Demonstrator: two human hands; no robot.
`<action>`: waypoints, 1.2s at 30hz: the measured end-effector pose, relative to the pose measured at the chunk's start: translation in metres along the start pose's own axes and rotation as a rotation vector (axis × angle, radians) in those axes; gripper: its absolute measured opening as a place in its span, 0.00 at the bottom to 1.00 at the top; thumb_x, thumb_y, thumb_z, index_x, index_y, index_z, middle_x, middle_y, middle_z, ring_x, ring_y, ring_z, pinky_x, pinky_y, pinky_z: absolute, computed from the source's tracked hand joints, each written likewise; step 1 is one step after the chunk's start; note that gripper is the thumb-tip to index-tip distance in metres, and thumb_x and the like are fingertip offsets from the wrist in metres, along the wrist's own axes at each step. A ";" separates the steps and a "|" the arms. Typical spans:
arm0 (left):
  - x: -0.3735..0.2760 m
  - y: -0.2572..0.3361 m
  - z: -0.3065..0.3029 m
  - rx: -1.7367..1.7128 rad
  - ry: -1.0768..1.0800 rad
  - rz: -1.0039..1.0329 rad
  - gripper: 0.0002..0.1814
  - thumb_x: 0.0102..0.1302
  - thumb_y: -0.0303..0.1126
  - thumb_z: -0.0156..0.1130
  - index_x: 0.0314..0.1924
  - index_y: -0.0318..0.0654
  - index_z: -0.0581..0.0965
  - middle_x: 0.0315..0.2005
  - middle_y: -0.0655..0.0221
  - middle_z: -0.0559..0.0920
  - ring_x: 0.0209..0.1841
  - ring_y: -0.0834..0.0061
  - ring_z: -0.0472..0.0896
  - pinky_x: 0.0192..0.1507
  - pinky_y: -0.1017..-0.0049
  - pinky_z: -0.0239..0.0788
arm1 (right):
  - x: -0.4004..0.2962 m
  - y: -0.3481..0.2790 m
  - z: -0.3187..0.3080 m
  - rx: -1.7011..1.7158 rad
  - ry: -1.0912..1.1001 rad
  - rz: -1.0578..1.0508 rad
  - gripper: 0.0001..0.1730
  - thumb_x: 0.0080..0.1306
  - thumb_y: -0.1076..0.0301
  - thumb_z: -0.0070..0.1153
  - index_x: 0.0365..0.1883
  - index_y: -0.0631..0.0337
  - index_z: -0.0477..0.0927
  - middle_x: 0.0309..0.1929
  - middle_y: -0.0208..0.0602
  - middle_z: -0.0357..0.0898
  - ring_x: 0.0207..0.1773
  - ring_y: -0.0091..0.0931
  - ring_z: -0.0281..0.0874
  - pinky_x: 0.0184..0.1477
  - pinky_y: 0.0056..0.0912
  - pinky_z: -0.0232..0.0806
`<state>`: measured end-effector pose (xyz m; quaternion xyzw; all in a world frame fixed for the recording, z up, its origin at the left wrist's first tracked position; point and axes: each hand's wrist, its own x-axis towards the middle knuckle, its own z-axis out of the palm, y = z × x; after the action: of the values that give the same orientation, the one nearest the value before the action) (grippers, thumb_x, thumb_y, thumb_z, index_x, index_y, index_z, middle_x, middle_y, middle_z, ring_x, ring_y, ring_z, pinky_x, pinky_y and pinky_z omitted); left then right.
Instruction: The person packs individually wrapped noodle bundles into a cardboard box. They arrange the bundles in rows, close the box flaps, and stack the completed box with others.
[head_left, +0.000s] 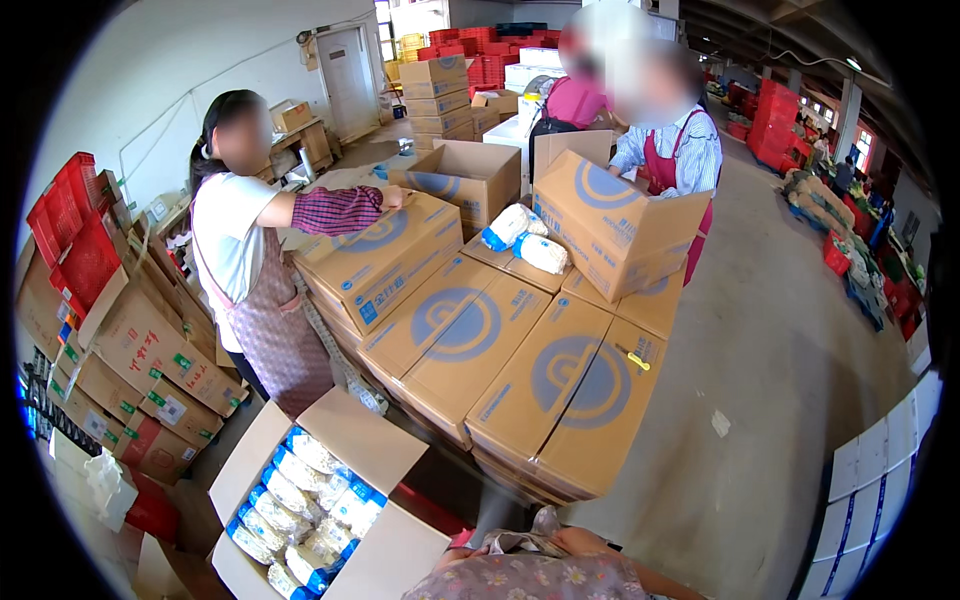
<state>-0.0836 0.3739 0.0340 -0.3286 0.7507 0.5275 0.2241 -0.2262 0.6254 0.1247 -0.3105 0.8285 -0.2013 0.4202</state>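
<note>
At the bottom edge, my right hand grips a crumpled, greyish piece of thin material, perhaps plastic film. My left hand is mostly hidden by the flowered clothing; whether it also holds the material is unclear. Left of it stands an open cardboard carton, its flaps spread. Bagged white mushrooms in blue-and-clear packs fill it in rows. Ahead are closed, stacked cartons with round blue prints. A yellow-handled small tool, perhaps a cutter, lies on the right one.
A co-worker at the left rests a hand on a closed carton. Two more people stand beyond, by a tilted open carton. Loose mushroom packs lie beside it. White boxes stand at the right; flattened cartons lean left.
</note>
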 end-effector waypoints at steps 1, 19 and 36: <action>0.004 0.009 0.003 -0.003 0.009 -0.002 0.22 0.65 0.50 0.58 0.39 0.35 0.79 0.27 0.59 0.82 0.34 0.70 0.81 0.37 0.69 0.69 | 0.003 0.001 -0.011 -0.005 -0.027 0.024 0.24 0.70 0.48 0.42 0.35 0.60 0.79 0.36 0.51 0.79 0.42 0.47 0.77 0.43 0.47 0.67; 0.071 0.119 0.047 -0.013 0.062 -0.097 0.23 0.66 0.50 0.56 0.37 0.34 0.80 0.26 0.59 0.82 0.32 0.71 0.80 0.36 0.69 0.69 | 0.072 0.079 -0.124 0.160 0.127 -0.242 0.22 0.65 0.47 0.55 0.36 0.60 0.78 0.30 0.40 0.81 0.32 0.35 0.78 0.35 0.38 0.68; 0.007 0.082 0.055 -0.085 0.138 -0.226 0.24 0.67 0.51 0.54 0.35 0.33 0.81 0.25 0.58 0.82 0.30 0.72 0.80 0.35 0.69 0.69 | 0.168 0.217 -0.298 -0.241 0.970 0.231 0.18 0.51 0.70 0.67 0.37 0.63 0.73 0.40 0.45 0.73 0.44 0.43 0.73 0.46 0.46 0.68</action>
<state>-0.1488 0.4422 0.0639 -0.4559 0.6996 0.5061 0.2160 -0.6222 0.6896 0.0678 -0.1339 0.9744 -0.1776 -0.0319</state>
